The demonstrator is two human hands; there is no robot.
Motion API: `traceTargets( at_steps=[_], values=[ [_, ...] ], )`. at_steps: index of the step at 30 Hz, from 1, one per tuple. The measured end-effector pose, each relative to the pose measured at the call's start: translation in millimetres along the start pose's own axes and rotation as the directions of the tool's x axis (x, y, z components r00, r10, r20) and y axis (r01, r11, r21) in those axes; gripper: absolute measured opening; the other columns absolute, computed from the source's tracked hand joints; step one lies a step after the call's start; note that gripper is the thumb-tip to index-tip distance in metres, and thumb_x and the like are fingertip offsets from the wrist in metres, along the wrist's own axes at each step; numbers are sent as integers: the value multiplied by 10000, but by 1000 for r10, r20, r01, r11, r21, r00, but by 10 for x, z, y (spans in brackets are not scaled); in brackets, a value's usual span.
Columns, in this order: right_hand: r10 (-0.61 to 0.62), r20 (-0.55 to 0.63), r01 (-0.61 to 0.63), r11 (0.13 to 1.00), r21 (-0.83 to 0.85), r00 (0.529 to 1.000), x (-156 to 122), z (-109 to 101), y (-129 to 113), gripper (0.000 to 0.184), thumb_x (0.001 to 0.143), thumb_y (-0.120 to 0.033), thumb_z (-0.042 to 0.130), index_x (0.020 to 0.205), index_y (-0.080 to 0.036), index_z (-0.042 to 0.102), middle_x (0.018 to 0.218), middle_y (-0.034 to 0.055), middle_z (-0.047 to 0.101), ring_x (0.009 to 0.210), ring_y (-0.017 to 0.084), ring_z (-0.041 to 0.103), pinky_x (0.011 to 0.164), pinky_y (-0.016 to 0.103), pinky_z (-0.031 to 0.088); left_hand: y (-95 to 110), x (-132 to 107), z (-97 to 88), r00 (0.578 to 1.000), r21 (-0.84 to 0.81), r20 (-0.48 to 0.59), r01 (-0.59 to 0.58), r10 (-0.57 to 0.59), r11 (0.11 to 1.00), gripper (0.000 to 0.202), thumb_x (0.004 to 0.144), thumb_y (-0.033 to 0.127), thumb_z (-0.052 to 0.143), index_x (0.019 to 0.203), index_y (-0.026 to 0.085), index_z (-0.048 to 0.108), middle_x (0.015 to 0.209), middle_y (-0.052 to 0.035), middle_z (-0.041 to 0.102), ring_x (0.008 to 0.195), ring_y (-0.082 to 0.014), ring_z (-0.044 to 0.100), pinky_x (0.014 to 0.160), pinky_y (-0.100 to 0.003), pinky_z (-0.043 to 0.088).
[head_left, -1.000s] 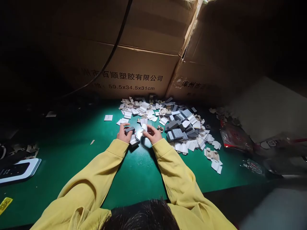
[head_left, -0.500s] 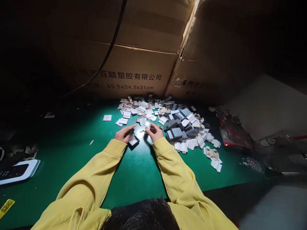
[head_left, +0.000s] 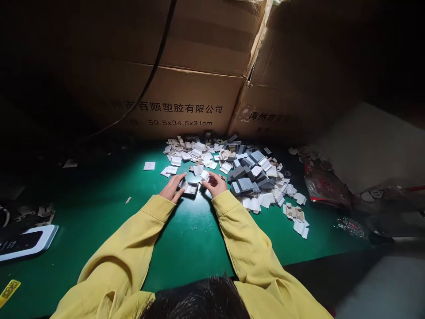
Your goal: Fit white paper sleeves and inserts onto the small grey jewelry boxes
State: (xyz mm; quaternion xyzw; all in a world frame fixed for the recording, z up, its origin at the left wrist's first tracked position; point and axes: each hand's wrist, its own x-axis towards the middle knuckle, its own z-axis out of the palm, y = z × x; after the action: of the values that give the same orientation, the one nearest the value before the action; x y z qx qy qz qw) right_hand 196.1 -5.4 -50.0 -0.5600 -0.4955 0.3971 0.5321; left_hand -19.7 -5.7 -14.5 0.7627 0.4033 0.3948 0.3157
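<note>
Dark box point(head_left: 191, 194) shifts toward the right hand point(head_left: 215, 184)

The box now sits farther forward and to the right, turned to a new angle. The left hand point(head_left: 170, 188), gripping a dark piece a second ago, now holds the box by its left end. The right hand is slightly farther right, its white piece point(head_left: 205, 176) tilted differently.

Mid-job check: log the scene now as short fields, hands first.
Left hand: holds a small open dark rectangular box, white inside
Right hand: pinches a small folded white card piece
Right and beyond: heaped grey rectangular boxes, loose white card pieces
Surface: smooth green tabletop
Behind: large brown printed cardboard cartons
Far left: white-rimmed black device, cut by frame
</note>
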Motion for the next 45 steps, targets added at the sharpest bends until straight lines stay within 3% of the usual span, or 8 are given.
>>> traceTargets(
  at_steps=[6, 11, 20, 27, 31, 34, 39, 45],
  values=[
    [-216, 119, 220, 975, -21, 969, -107, 75, -139, 532, 762, -403, 719, 1241, -188, 634, 1155, 101, 676, 1005, 198, 662, 949, 371, 544, -19, 14, 7, 999, 43, 27, -42, 41, 998, 487, 831, 342, 604, 1296, 198, 577, 1262, -115, 597, 1196, -263, 554, 1073, -386, 407],
    [-331, 266, 367, 925, -99, 905, -132, 116, -157, 513, 779, -353, 711, 1264, -210, 626, 1160, 87, 680, 1025, 202, 654, 948, 359, 537, -32, 29, -18, 980, 164, 130, -169, 149, 972, 505, 874, 334, 570, 1342, 150, 521, 1269, -147, 606, 1180, -267, 582, 1017, -391, 473],
    [-338, 427, 506, 775, -380, 839, -90, 80, -109, 544, 788, -301, 717, 1308, -189, 600, 1171, 119, 657, 1103, 241, 604, 969, 389, 504, -1, -1, -27, 993, 193, 94, -95, 79, 977, 616, 856, 353, 619, 1403, 115, 467, 1297, -159, 613, 1194, -284, 593, 1013, -412, 495],
    [-243, 462, 488, 686, -540, 853, -126, 74, -202, 655, 740, -225, 757, 1352, -130, 545, 1159, 141, 653, 1081, 265, 592, 976, 405, 491, -18, -9, -11, 994, 161, 86, -78, 65, 984, 631, 850, 367, 633, 1410, 117, 486, 1319, -175, 608, 1207, -300, 591, 1022, -433, 494],
    [-192, 449, 445, 693, -567, 873, -119, 70, -242, 578, 695, -227, 790, 1222, -79, 604, 1106, 152, 673, 1030, 270, 607, 916, 379, 519, -49, -11, -8, 995, 181, 80, -78, 65, 980, 634, 836, 357, 660, 1417, 169, 489, 1321, -145, 616, 1212, -287, 596, 1010, -420, 510],
    [-186, 487, 465, 694, -550, 854, -82, 35, -229, 469, 694, -272, 797, 1113, -119, 652, 1079, 130, 676, 1022, 259, 605, 902, 362, 521, -62, -10, -7, 993, 216, 76, -106, 91, 971, 639, 826, 341, 678, 1406, 143, 497, 1310, -156, 623, 1188, -296, 614, 985, -417, 532],
    [-261, 552, 564, 658, -499, 792, -56, -9, -168, 430, 754, -241, 738, 1163, -132, 660, 1122, 133, 657, 1053, 251, 583, 949, 391, 496, -57, -11, 0, 992, 203, 66, -121, 110, 972, 623, 831, 332, 676, 1394, 128, 507, 1304, -164, 623, 1201, -306, 606, 1004, -435, 520],
    [-326, 531, 605, 603, -521, 782, -69, 4, -78, 390, 807, -268, 666, 1187, -183, 665, 1108, 106, 639, 1031, 240, 557, 935, 402, 497, -99, -10, 6, 986, 172, 75, -161, 150, 972, 644, 852, 362, 651, 1414, 89, 494, 1269, -193, 630, 1181, -306, 613, 1002, -409, 514]
  ],
)
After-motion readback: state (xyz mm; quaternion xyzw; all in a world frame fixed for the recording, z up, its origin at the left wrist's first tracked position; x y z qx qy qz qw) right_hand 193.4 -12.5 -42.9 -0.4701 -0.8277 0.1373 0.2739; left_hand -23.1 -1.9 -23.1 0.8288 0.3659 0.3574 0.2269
